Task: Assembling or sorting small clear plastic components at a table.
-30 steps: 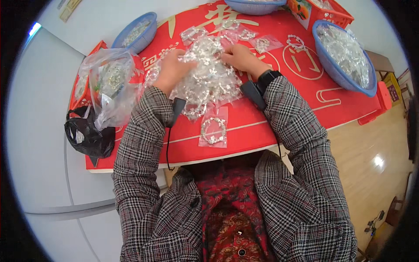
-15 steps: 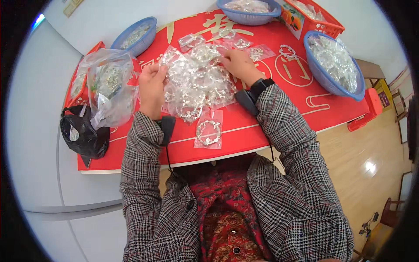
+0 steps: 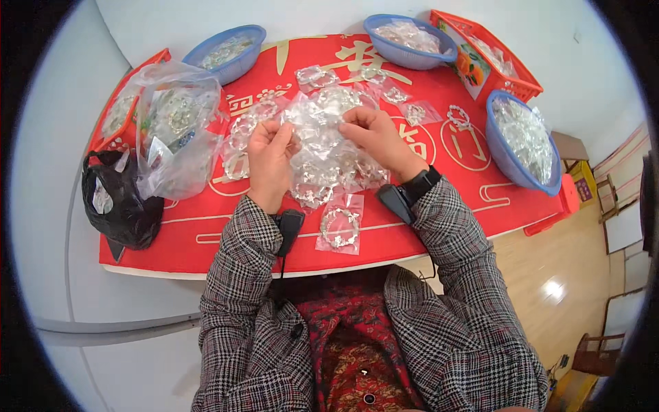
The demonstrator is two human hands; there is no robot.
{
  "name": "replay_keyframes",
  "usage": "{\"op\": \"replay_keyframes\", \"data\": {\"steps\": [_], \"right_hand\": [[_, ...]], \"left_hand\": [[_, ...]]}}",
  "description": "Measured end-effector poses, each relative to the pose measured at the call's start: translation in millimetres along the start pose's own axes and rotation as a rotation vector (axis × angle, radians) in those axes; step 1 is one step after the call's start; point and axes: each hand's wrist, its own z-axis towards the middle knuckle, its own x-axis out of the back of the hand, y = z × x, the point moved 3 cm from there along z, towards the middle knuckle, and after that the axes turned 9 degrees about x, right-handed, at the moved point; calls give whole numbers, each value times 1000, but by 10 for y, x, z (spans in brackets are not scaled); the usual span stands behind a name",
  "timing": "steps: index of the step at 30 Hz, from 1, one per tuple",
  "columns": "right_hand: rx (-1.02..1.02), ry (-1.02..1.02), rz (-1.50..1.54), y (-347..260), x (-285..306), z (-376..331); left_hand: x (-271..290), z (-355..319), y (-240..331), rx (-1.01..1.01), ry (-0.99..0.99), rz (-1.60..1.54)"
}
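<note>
A clear packet (image 3: pixel 317 127) is up between the person's two hands, above the heap of bagged bracelets (image 3: pixel 322 180) in front of me. The left hand (image 3: pixel 270 152) has a narrow grip, thumb and finger pinching one edge; the right hand (image 3: pixel 379 137) pinches the opposite side just as closely. Nearer the person, one bagged bracelet (image 3: pixel 340 225) lies apart on the red surface (image 3: pixel 171 244). Over on the left sit a clear bag (image 3: pixel 185 161) and a black bag (image 3: pixel 127 213); to the right stands a filled blue basket (image 3: pixel 509 161).
</note>
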Motion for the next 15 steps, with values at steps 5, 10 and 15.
{"op": "replay_keyframes", "data": {"steps": [5, 10, 15], "right_hand": [[17, 57, 176, 27, 24, -5], [42, 128, 330, 27, -6, -1], [47, 97, 317, -23, -145, -69]], "left_hand": [[103, 19, 31, -36, 83, 245], [37, -31, 155, -355, 119, 689], [-83, -121, 93, 57, -185, 396]]}}
